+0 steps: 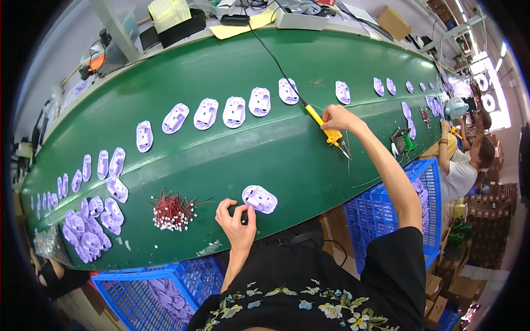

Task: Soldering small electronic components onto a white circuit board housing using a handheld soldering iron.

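Just in front of me, a pale purple plastic shell (260,199) lies on the green bench. My left hand (237,225) is bent at its lower left edge, thumb and fingertips against the rim; whether a wire is also between them is too small to tell. Farther out to the right, my right hand (338,118) is closed on a yellow soldering iron (331,134) whose metal tip points down toward me. A black cord runs from its upper end, and thin solder wire loops beside it. Left of my left hand lies a heap of red wires with white connectors (172,212).
More purple shells (205,114) lie in a row along the bench; others are piled (85,234) at the left. Blue crates (138,295) holding purple parts stand below the near edge. A green solder spool (409,144) stands at right; beyond it sits another person (461,171).
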Demonstrator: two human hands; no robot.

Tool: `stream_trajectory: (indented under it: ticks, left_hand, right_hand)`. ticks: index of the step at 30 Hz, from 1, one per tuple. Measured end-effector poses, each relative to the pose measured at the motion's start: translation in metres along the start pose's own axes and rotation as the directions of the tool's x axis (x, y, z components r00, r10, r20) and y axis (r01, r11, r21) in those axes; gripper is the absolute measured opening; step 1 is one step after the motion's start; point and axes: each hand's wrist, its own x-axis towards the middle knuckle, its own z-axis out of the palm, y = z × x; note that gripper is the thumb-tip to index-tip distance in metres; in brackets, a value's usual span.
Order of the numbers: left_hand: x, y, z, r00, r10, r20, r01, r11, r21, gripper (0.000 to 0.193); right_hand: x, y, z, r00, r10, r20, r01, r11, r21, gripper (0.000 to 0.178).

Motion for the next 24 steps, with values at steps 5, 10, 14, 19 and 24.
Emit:
stream_trajectory:
  ticks: [5, 10, 14, 19, 24]
  left_hand:
    - [-0.005, -0.006, -0.016, 0.996, 0.064, 0.059, -0.064, 0.998, 0.011, 0.014]
    - [-0.001, -0.006, -0.033, 0.969, -0.034, 0.245, 0.075, 0.984, -0.162, 0.011]
    - [0.001, -0.003, -0.051, 0.962, -0.073, 0.264, 0.129, 0.971, -0.202, 0.01]
    - [0.006, 0.008, -0.08, 0.919, -0.181, 0.351, 0.271, 0.936, -0.226, 0.011]
    - [0.007, 0.01, -0.128, 0.957, -0.182, 0.227, 0.218, 0.965, -0.148, 0.005]
  right_hand:
    - [0.013, -0.025, -0.002, 0.989, 0.092, 0.116, -0.088, 0.995, -0.037, 0.035]
    - [0.024, -0.022, -0.001, 0.947, 0.127, 0.294, -0.126, 0.992, -0.021, 0.036]
    - [0.024, -0.033, 0.0, 0.948, 0.125, 0.293, -0.111, 0.992, -0.064, 0.034]
    - [0.026, -0.023, 0.002, 0.945, 0.138, 0.298, -0.144, 0.99, -0.004, 0.03]
    - [0.036, -0.032, 0.004, 0.92, 0.148, 0.364, -0.155, 0.988, -0.009, 0.035]
